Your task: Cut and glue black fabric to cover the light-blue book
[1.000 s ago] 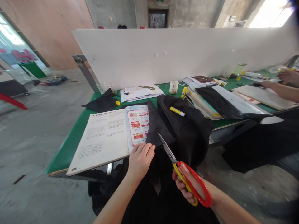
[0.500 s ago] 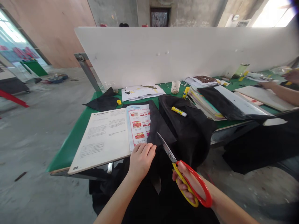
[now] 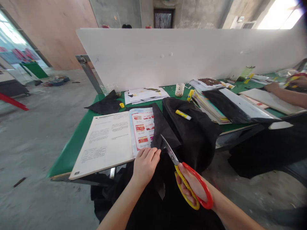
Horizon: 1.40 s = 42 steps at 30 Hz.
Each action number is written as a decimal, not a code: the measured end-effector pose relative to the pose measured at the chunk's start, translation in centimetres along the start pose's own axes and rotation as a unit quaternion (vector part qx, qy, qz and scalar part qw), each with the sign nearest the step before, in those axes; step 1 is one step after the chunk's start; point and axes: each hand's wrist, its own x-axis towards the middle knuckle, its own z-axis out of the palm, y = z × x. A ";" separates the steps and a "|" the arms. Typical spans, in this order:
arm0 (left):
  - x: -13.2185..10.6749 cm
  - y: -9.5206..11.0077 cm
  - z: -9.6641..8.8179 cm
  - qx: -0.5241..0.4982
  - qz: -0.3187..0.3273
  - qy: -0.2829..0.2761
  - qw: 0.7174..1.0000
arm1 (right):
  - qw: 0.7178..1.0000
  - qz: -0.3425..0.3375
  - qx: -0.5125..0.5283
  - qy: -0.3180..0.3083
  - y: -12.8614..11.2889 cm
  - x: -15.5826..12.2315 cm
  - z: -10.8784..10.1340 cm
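My right hand [image 3: 186, 183] grips a pair of scissors [image 3: 172, 157] by the red and yellow handles. Their blades point up and left over a piece of black cloth [image 3: 165, 129], tips close to my left fingers. The blades look nearly together. My left hand [image 3: 145, 163] is closed on the cloth's near edge at the table's front, and its fingertips are partly hidden. Beneath the cloth lies an open book [image 3: 107, 137] with a colourful printed page on its right side. A glue stick [image 3: 183, 115] without its cap rests on more bunched black cloth [image 3: 196, 127].
A yellow cap [image 3: 122, 105], a black scrap [image 3: 105, 103], papers [image 3: 146, 95] and a clear cup [image 3: 179, 89] stand toward the white divider [image 3: 168, 60]. Stacked books [image 3: 211, 110] lie to the right. Beyond them are another person's hands [image 3: 273, 87] with red-and-yellow scissors.
My right hand and the scissors have shifted slightly left and up. My left hand stays in place on the cloth. At the far right, another person's scissors have come into view.
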 end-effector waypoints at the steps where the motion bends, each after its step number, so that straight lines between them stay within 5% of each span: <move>1: 0.0 0.0 0.0 0.000 0.001 -0.002 1.000 | 1.000 0.006 -0.003 0.005 0.0 0.0 0.1; 25: -0.5 -0.2 -0.1 -0.010 0.003 -0.009 1.000 | 0.999 -0.001 0.024 -0.045 0.4 1.3 -1.0; 42: -0.1 -0.4 -0.3 -0.018 -0.015 0.015 1.000 | 1.000 -0.005 -0.018 0.018 -0.5 1.8 -0.6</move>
